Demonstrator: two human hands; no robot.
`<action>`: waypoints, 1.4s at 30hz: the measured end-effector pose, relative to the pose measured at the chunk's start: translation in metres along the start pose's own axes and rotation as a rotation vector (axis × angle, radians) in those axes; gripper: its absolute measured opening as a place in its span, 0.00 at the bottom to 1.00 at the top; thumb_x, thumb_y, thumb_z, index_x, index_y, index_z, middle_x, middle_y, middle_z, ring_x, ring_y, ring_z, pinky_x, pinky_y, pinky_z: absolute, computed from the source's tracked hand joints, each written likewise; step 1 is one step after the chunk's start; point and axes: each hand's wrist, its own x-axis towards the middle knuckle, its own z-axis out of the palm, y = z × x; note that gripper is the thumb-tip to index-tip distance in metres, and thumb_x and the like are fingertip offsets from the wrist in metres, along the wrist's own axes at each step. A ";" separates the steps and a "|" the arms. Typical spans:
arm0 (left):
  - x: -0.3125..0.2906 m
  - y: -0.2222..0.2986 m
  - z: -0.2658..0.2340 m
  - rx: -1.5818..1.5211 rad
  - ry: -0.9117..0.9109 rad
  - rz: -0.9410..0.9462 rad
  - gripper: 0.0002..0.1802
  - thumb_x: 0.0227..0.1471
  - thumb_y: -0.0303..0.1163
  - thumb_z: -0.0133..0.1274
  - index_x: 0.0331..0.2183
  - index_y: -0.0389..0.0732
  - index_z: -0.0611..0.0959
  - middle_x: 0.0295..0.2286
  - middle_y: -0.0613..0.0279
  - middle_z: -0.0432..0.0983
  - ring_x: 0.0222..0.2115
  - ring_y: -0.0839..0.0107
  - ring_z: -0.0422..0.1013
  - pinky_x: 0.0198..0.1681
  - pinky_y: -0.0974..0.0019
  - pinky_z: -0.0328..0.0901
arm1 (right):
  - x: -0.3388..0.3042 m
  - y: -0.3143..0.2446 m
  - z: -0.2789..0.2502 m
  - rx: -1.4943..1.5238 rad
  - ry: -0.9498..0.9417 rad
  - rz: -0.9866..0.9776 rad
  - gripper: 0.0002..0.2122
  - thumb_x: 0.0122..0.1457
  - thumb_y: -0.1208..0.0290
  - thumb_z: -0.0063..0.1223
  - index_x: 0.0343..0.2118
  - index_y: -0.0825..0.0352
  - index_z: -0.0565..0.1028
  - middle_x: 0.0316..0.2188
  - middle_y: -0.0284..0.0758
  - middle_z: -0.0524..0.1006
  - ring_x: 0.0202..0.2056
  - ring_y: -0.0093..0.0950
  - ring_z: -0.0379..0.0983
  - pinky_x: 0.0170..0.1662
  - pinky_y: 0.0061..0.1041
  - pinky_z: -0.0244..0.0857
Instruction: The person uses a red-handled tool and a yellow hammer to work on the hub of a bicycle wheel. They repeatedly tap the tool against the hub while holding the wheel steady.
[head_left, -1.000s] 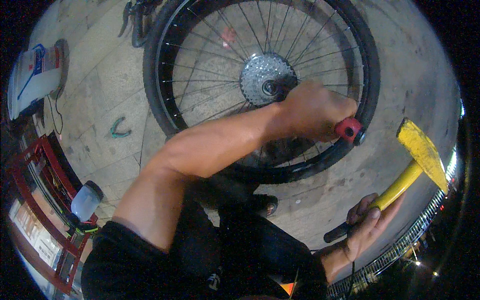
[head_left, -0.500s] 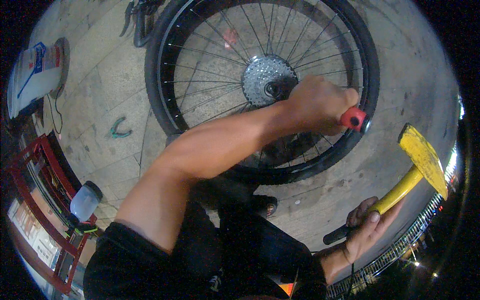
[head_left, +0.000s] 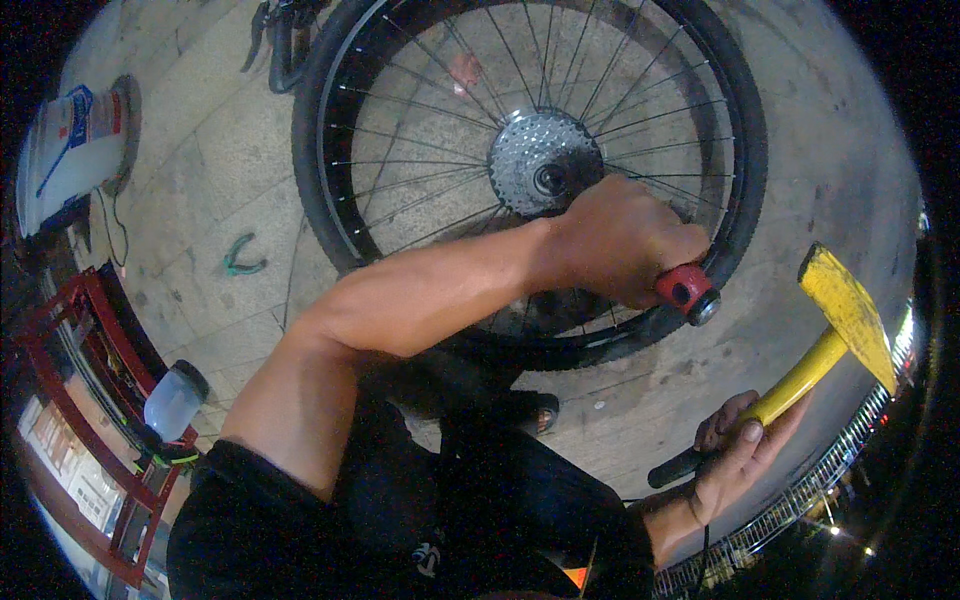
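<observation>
In front of me is a bicycle wheel [head_left: 752, 180] with a black tyre and thin spokes. Its silver rear cassette [head_left: 522, 165] faces up toward me. My left hand [head_left: 625, 240] is closed around a red-handled tool [head_left: 690, 292] over the wheel's lower right part. Only the tool's red end, with a dark hole and a metal tip, sticks out of the fist; the rest is hidden. Lower right, my right hand [head_left: 735, 450] is wrapped round the handle of a yellow hammer [head_left: 848, 318]. The hammer's head points up, away from the wheel.
Green-handled pliers [head_left: 242, 258] lie on the tiled floor to the left. A white bucket [head_left: 75, 150] stands at the far left. Below it are a red metal frame [head_left: 85, 350] and a translucent bottle [head_left: 172, 402] with a dark cap. Black bicycle parts [head_left: 285, 45] lie at the top.
My left hand has moved down and slightly left with the red-handled tool, whose end has turned downward. The wheel has shifted slightly right. My right hand and the hammer have hardly moved.
</observation>
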 end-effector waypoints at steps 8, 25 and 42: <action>0.003 0.009 0.005 -0.114 0.096 0.074 0.18 0.29 0.38 0.64 0.26 0.47 0.74 0.17 0.59 0.70 0.21 0.52 0.72 0.22 0.54 0.66 | 0.000 0.004 -0.001 0.026 0.025 -0.022 0.42 0.58 0.43 0.53 0.68 0.59 0.47 0.21 0.31 0.65 0.16 0.18 0.57 0.15 0.17 0.51; 0.002 0.006 0.005 0.000 0.009 -0.020 0.20 0.31 0.38 0.65 0.30 0.47 0.76 0.18 0.60 0.73 0.23 0.54 0.75 0.23 0.55 0.68 | -0.004 0.010 -0.009 0.010 0.027 0.004 0.42 0.57 0.43 0.53 0.69 0.57 0.48 0.22 0.31 0.65 0.17 0.18 0.57 0.16 0.17 0.51; 0.013 -0.004 -0.004 -0.036 0.005 -0.094 0.20 0.32 0.39 0.64 0.31 0.47 0.77 0.20 0.59 0.75 0.22 0.53 0.75 0.23 0.55 0.68 | -0.007 0.009 0.000 0.083 -0.016 0.023 0.38 0.59 0.52 0.54 0.68 0.60 0.50 0.23 0.30 0.64 0.19 0.16 0.59 0.18 0.16 0.52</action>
